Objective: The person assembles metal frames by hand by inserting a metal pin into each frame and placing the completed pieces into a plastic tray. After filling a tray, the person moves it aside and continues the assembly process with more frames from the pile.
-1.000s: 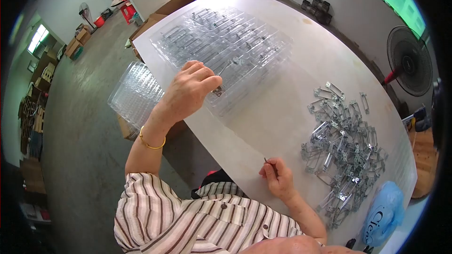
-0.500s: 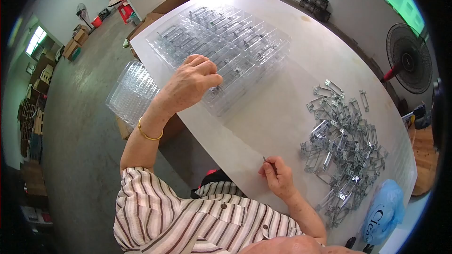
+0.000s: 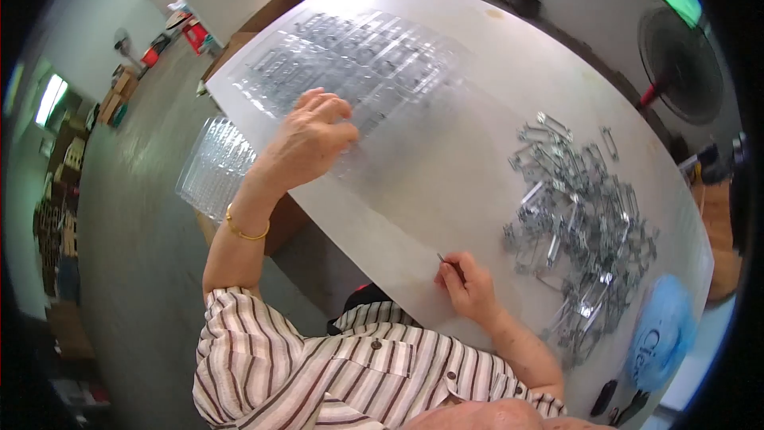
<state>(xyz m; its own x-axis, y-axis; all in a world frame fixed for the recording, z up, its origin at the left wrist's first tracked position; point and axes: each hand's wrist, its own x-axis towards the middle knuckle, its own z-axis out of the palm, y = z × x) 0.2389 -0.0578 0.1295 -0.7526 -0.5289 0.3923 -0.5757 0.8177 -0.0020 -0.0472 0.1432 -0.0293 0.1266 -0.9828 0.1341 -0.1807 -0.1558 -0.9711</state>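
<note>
My left hand (image 3: 314, 137) is over the near edge of a clear plastic tray (image 3: 374, 56), its fingers curled; whatever they hold, if anything, is hidden. Rows of small metal parts lie in the tray's compartments. Close to the table's front edge, my right hand (image 3: 468, 279) pinches a thin metal piece (image 3: 442, 258). To its right spreads a loose pile of metal brackets (image 3: 585, 231).
A blue plastic bag (image 3: 662, 333) lies at the table's right corner, beside black-handled tools (image 3: 617, 402). More clear trays (image 3: 216, 167) sit left of the white table (image 3: 414, 223). A fan (image 3: 680, 64) stands beyond the right edge.
The view has shifted a little and is blurred around the tray. My left hand's fingers look slightly looser over the tray. My right hand still pinches the thin piece.
</note>
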